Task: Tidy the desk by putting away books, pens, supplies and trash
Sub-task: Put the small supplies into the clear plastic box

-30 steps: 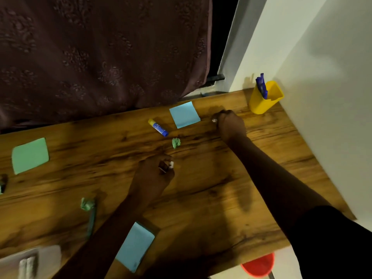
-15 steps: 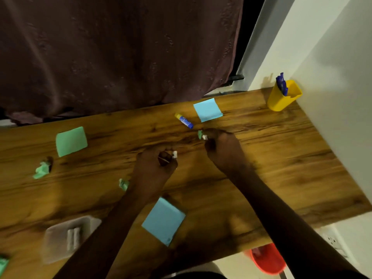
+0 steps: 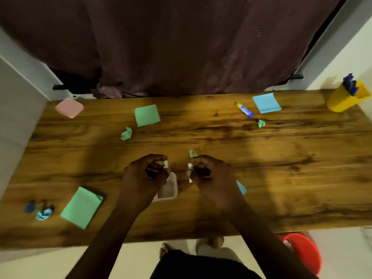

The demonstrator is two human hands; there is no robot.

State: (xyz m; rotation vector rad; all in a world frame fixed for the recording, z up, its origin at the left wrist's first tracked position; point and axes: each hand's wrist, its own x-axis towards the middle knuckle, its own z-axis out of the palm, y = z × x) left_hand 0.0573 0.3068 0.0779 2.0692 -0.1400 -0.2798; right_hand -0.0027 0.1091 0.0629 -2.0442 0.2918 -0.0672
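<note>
My left hand (image 3: 145, 176) pinches a small white object (image 3: 165, 164) above a small pale tray (image 3: 169, 190) at the desk's middle front. My right hand (image 3: 211, 174) pinches another small white object (image 3: 189, 166) just right of the tray. A green paper ball (image 3: 192, 153) lies right behind my right hand. On the wooden desk (image 3: 281, 168) lie green note pads (image 3: 147, 115) (image 3: 82, 206), a blue note pad (image 3: 266, 103), a glue stick (image 3: 244, 109) and crumpled green balls (image 3: 126, 133) (image 3: 261, 123). A yellow pen cup (image 3: 345, 97) with blue pens stands far right.
A pink pad (image 3: 69, 107) sits at the back left corner. A crumpled blue ball (image 3: 43, 214) and a small blue item (image 3: 30, 206) lie at front left. A red bin (image 3: 304, 252) stands on the floor below the desk's front right. A dark curtain (image 3: 181, 47) hangs behind.
Both hands have drawn back toward the desk's front and now hover at the pale tray. The right hand came away from the back of the desk with a small white object.
</note>
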